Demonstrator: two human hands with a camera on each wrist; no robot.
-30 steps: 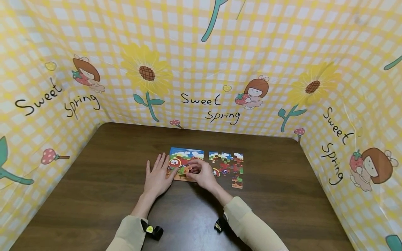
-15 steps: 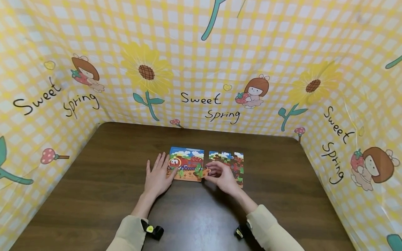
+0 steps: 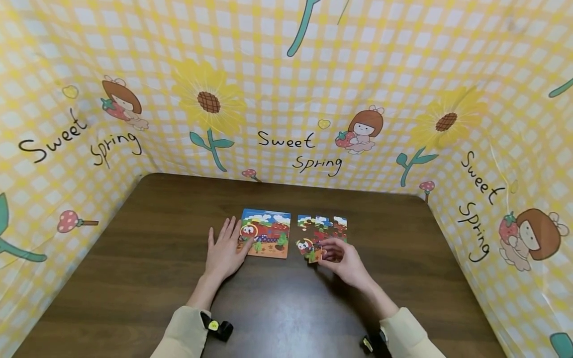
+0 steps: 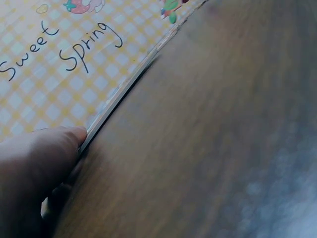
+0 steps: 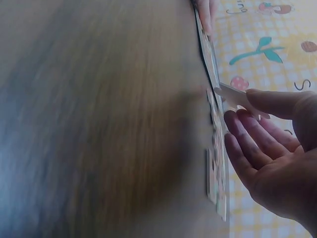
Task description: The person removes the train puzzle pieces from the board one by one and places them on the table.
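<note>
My left hand (image 3: 225, 252) lies with its fingers spread at the left edge of a cartoon picture board (image 3: 272, 232), the thumb on the board's lower left part. Just right of the board, my right hand (image 3: 348, 262) pinches a jigsaw piece (image 3: 315, 256) with green cactus and orange ground on it. The right wrist view shows this piece (image 5: 237, 95) tilted between thumb and fingers, close to the flat pieces. Jigsaw pieces (image 3: 322, 222) with sky and a red shape lie beyond the hand, partly joined. A piece with an eyed face (image 3: 304, 245) touches or nearly touches the held one. The hand hides some lower right pieces.
A brown wooden table (image 3: 147, 268) carries everything. Yellow checked cloth (image 3: 282, 89) with flowers and lettering walls in the back and both sides. Black wrist devices (image 3: 218, 328) sit at both cuffs.
My right hand has carried the pinched piece from over the picture board rightward to the lower part of the loose pieces. The left hand has stayed in place.
</note>
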